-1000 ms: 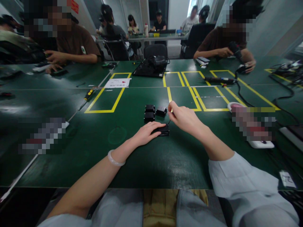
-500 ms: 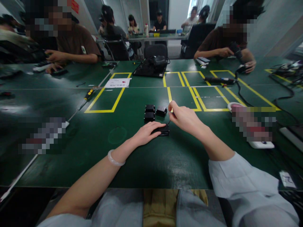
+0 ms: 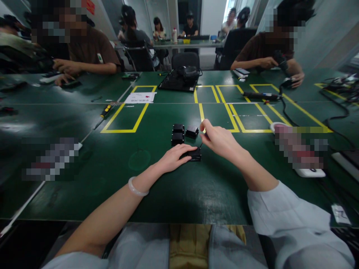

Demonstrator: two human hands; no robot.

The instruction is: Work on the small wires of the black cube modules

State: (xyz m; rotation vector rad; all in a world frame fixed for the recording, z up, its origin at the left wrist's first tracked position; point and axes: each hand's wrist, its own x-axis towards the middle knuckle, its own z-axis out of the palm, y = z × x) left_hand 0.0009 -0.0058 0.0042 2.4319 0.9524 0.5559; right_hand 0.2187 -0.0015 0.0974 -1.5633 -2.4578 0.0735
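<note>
Two hands, frame centre: left hand fingers flat on small black box on counter; right hand fingers pinch thin dark tool.

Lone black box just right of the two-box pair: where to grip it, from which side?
Probably from above, pinching the black box front to back: it lies flat and low, the pair sits close on its left, and the right hand, holding a thin tool, is close on its right.
</note>
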